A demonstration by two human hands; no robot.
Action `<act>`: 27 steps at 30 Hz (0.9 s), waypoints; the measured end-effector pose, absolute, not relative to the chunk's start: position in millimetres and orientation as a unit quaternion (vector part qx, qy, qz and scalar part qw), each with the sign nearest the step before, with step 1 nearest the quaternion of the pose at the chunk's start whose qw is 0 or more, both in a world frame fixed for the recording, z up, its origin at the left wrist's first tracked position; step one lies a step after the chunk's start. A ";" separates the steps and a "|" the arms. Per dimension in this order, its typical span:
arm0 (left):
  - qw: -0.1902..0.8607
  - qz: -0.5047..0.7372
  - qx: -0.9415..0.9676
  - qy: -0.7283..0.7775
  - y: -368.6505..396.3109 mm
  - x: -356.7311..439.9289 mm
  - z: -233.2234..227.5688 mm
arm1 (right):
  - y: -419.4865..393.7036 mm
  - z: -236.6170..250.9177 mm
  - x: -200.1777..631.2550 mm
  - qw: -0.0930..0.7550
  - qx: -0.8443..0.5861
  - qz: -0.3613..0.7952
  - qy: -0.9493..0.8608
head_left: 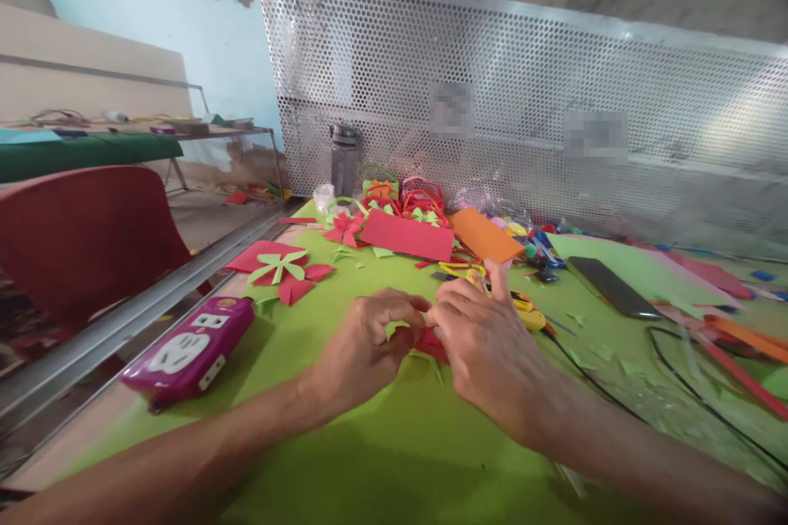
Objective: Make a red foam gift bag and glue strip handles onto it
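Centrally, left hand (363, 349) and right hand (480, 344) meet fingertip to fingertip, both pinching a small red paper piece (431, 342) just above the green desk (382, 443). Purple socket block (190, 351) lies left of the piece; yellow cutter (523, 312) just behind it.

Bright daylight, soft shadows, edges warped, blurred.

Two arms come in from the bottom of the frame, one from the lower left and one from the lower right. Both are bare, with no sleeves showing. The left hand (363, 344) and the right hand (486, 349) wear no gloves, rings or watch that can be seen.
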State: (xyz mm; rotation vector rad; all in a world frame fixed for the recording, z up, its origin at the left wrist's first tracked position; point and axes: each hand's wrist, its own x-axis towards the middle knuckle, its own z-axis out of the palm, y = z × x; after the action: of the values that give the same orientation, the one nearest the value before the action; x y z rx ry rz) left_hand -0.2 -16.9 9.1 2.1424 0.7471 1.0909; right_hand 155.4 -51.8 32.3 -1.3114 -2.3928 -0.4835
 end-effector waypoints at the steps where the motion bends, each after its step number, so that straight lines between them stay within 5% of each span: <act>1: 0.312 0.412 0.806 0.287 -17.1 -0.2 9.1 | -51.7 32.3 155.6 0.184 -0.466 -0.169 -0.849; 8: 0.357 0.391 0.790 0.308 -16.1 1.4 10.7 | -50.6 32.7 155.5 0.163 -0.480 -0.173 -0.844; 19: 0.281 0.375 0.825 0.315 -10.6 -0.9 5.9 | -50.5 29.7 147.5 0.155 -0.482 -0.152 -0.849; 27: 0.530 0.413 0.691 0.269 16.0 -11.4 4.2 | -51.4 79.0 189.3 0.441 -0.460 -0.059 -0.768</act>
State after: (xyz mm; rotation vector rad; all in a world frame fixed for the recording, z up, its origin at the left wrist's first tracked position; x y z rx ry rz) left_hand -11.4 16.0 4.2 1.6489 0.6412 0.9854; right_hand 189.3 -51.4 79.0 -1.1414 -1.9073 -0.1458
